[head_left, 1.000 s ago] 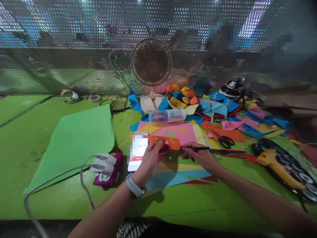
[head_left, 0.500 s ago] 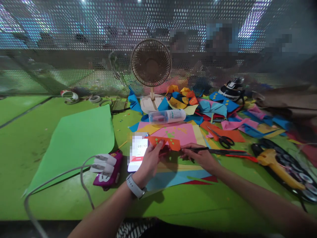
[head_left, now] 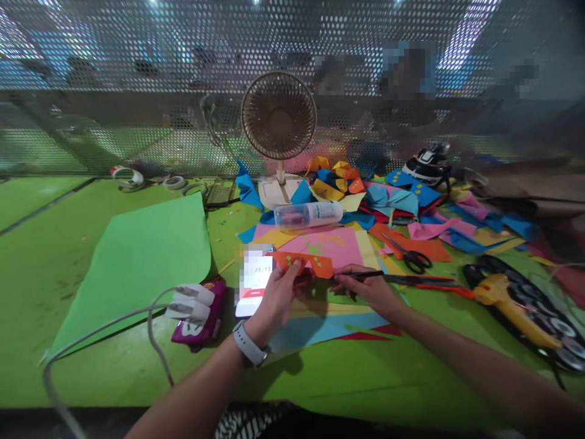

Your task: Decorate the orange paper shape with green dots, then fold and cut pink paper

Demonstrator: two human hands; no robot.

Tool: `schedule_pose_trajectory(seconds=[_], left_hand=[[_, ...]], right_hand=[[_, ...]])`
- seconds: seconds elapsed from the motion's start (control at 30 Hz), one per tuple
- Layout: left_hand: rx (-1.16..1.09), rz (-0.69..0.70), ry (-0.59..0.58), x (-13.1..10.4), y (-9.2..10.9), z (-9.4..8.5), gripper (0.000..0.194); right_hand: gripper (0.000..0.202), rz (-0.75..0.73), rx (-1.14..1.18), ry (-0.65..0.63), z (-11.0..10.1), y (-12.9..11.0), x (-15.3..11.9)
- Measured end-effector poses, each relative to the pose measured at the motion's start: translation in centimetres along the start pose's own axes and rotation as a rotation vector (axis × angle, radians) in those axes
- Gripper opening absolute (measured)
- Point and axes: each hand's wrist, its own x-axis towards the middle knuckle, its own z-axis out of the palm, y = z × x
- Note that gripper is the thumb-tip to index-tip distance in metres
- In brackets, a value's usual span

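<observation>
My left hand (head_left: 284, 286) pinches a folded piece of orange paper (head_left: 323, 266), its thumb lying across the front face. Small green squares dot that paper. At its lower right corner is my right hand (head_left: 365, 286), fingers closed round a slim black tool (head_left: 368, 274) shaped like a pen or tweezers; its tip is too small to make out. Beneath both hands lies a stack of coloured sheets, with a pink sheet (head_left: 351, 241) on top. Tiny green paper bits (head_left: 314, 247) are scattered on the pink sheet. A lit phone (head_left: 256, 274) rests beside my left hand.
Right of the hands lie black scissors (head_left: 417, 262) and a yellow-handled tool (head_left: 512, 305). Behind stand a clear bottle (head_left: 308, 215) on its side, a fan (head_left: 278, 116) and folded paper shapes (head_left: 333, 183). To the left are a green sheet (head_left: 155, 250) and a purple power block (head_left: 214, 311) with cables.
Almost nothing differs. Both hands keep the same place and grip, with the orange paper and black tool barely shifted.
</observation>
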Motion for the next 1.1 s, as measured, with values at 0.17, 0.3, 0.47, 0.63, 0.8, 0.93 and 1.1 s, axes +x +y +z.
schedule_pose_trajectory(seconds=[0.17,0.3,0.47,0.63,0.8,0.93,1.1], left_hand=[[-0.044,0.02,-0.006,0.11,-0.13,-0.14,0.024],[-0.052,0.066,-0.011,0.02,0.13,-0.23,0.024],[-0.006,0.028,0.024,-0.08,0.68,-0.37,0.03],[-0.003,0.008,-0.013,-0.13,0.64,-0.38,0.029],[-0.006,-0.005,-0.03,-0.05,0.47,-0.34,0.024],[0.033,-0.032,-0.004,0.01,0.5,-0.3,0.024],[0.065,-0.024,-0.015,0.0,0.62,-0.42,0.025]], right_hand=[[0.037,0.025,0.006,0.048,0.16,-0.4,0.09],[0.037,0.03,-0.002,0.063,0.18,-0.51,0.05],[0.037,0.02,-0.02,0.077,0.15,-0.43,0.11],[0.038,0.009,-0.038,0.083,0.18,-0.59,0.16],[0.037,0.02,-0.04,0.064,0.13,-0.57,0.17],[0.036,0.029,-0.035,0.055,0.08,-0.49,0.11],[0.036,0.036,-0.039,0.077,0.01,-0.71,-0.04]])
